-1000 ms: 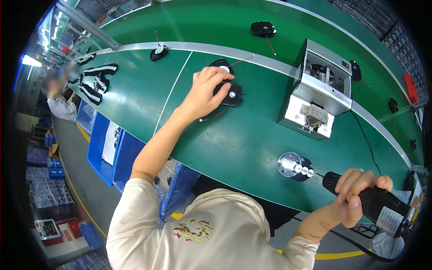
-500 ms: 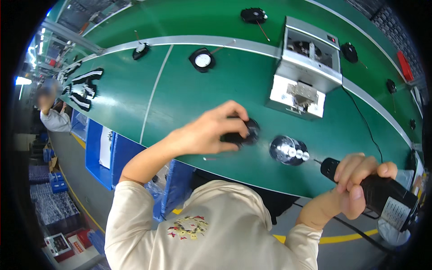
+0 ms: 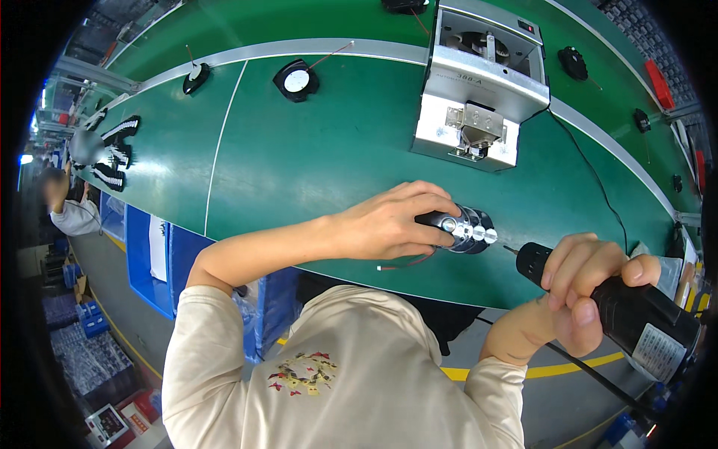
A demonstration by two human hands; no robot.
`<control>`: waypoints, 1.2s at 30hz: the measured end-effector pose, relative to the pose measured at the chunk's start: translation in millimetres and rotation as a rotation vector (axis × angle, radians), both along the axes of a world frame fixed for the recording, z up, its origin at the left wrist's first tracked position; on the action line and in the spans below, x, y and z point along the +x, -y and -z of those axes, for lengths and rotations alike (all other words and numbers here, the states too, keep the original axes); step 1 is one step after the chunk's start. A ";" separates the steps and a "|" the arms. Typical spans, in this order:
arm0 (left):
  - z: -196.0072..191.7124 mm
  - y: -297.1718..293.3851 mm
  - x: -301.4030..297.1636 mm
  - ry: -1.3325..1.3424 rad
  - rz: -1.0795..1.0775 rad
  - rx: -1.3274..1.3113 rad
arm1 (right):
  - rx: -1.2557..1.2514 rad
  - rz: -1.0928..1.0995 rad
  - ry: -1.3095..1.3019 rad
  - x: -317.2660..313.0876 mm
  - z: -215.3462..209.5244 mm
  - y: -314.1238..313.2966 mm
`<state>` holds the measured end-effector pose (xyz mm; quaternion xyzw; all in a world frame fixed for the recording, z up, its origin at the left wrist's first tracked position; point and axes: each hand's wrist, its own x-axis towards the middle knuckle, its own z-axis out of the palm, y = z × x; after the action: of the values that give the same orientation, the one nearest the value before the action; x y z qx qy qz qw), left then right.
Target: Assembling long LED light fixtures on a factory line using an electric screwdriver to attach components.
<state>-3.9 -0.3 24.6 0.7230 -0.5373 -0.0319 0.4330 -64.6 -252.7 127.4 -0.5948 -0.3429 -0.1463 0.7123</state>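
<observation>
My left hand (image 3: 407, 221) is closed on a small black blower fan (image 3: 432, 219), mostly covered by my fingers. A thin red wire (image 3: 410, 263) trails from beneath my hand. The fan is up against a shiny round fixture (image 3: 485, 219) with several light discs along it; whether it rests on it or beside it, I cannot tell. My right hand (image 3: 587, 288) grips a black electric screwdriver (image 3: 632, 314) held at a slant. Its thin bit points left at the fixture, a short gap away.
Beyond the fixture stands a metal screw feeder (image 3: 479, 90) with a cable (image 3: 591, 165) running right. More black fans (image 3: 297, 81) lie on the green bench (image 3: 321, 142). Blue bins (image 3: 176, 262) sit below its near edge. A person (image 3: 75, 213) is at far left.
My left hand has moved right with the black fan, bringing it to the shiny fixture. The screwdriver in my right hand has shifted slightly left. The whole view has shifted a little.
</observation>
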 end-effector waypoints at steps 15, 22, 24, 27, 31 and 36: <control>4.5 9.1 9.8 0.025 0.057 0.022 | 0.036 0.042 -0.009 6.3 -8.6 -5.1; 11.1 2.0 0.3 0.017 -0.007 0.016 | 0.050 0.089 0.049 60.2 -21.0 -50.0; 10.9 -6.1 2.2 0.018 -0.017 0.010 | 0.130 0.186 0.020 79.6 -16.6 -59.4; 10.0 -10.2 3.4 0.015 -0.018 -0.004 | 0.158 0.268 -0.046 94.2 -17.3 -65.1; 11.3 -10.2 5.3 0.030 -0.011 -0.026 | 0.083 0.383 -0.094 102.3 -15.2 -72.3; 17.3 -10.9 3.6 0.007 -0.027 -0.065 | -0.057 0.364 -0.211 111.7 -13.8 -70.2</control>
<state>-0.3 10.6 7.3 0.7158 -0.5299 -0.0059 0.4547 47.1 -182.5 141.2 -0.6788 -0.1572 -0.1999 0.6889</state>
